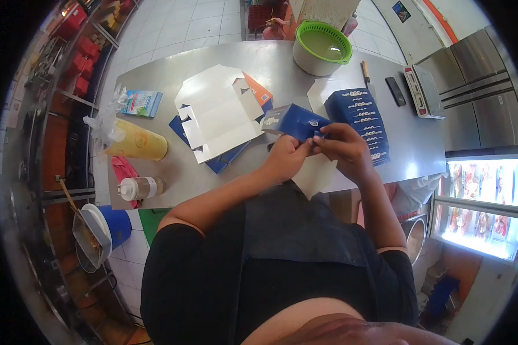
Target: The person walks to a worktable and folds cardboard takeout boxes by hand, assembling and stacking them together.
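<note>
A blue cardboard box [298, 119], partly folded up, is held between my two hands above the metal table's near edge. My left hand [286, 158] grips its near side, thumb against the card. With pinched fingers, my right hand [347, 150] holds a flap at the box's right end. A pale card flap [316, 175] hangs below my hands. To the left lie flat box blanks [218, 112], white side up on top, with blue and orange ones beneath. On the right, a row of folded blue boxes [360, 123] stands closely overlapped.
On the table's left are a yellow container [137, 141], a blue packet [141, 103] and a clear jar [141, 188]. At the far side stands a green-rimmed tub [322, 49]. A knife [365, 71], phone [395, 91] and scale [423, 92] lie right.
</note>
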Demonstrator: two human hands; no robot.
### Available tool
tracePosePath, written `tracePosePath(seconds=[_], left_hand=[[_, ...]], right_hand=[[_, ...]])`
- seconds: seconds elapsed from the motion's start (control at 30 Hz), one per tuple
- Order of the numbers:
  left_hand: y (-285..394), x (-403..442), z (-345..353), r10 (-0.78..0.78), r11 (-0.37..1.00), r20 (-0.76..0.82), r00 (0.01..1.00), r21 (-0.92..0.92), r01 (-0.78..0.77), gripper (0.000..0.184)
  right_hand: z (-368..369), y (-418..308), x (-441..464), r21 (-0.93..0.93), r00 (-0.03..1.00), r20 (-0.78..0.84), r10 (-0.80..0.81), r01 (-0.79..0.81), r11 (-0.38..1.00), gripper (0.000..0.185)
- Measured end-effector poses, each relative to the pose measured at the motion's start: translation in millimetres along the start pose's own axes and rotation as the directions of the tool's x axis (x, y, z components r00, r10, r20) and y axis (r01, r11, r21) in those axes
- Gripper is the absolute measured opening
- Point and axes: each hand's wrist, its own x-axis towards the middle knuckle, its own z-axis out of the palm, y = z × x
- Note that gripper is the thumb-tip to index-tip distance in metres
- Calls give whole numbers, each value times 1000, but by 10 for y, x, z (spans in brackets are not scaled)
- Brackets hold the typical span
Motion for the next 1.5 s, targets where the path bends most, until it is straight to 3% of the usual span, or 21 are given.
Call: tracePosePath(seconds=[0.07,0.23,0.43,0.57,0.73,0.93,1.03,1.1,1.17,1.2,1.27,1.33,1.43,1.5], left_hand=[[22,-7,57,8,998,-37,999,-63,-10,23],[-6,98,-107,-121,954,-101,987,-287,87,25],[-61,93,-152,-140,975,-32,990,-178,133,29],[31,69,-87,-142,943,9,990,-304,138,29],[8,63,-111,-201,955,14,979,-222,199,29],[84,6,-53,-139,945,85,987,-287,158,32],[14,-13,-74,-151,971,111,982,-168,169,38],[-222,43,-284,-127,971,136,983,-185,151,44],[-314,77,-374,-52,922,210,976,-365,128,50],[-25,80,-251,19,842,262,965,-525,126,53],[206,92,-153,20,762,250,968,-631,147,57],[262,129,-150,-120,816,139,983,-550,177,59],[83,167,-197,-158,967,28,987,-198,160,56],[45,170,-195,-159,974,18,987,-162,159,50]], right_hand=[[5,16,8,-5,999,-41,22,-22,1000,30],[18,7,45,-146,988,-56,-142,133,980,25],[63,124,-39,-215,971,-56,-233,216,952,23],[35,99,-37,-203,961,-70,-268,250,947,24],[63,86,-44,-113,962,-131,-239,225,968,22],[91,65,-54,-77,956,-189,-225,214,974,21],[107,61,-56,-72,949,-233,-213,202,977,21],[112,47,-51,-74,942,-256,-216,204,976,20],[100,9,-28,-80,935,-267,-232,219,973,20],[81,-13,-20,-86,941,-242,-235,220,972,20],[50,-54,-18,-98,952,-194,-237,222,970,20],[113,-28,-57,-88,948,-253,-191,174,981,19],[143,4,-93,-101,935,-316,-161,135,986,19],[131,27,-97,-114,933,-319,-164,134,984,18]])
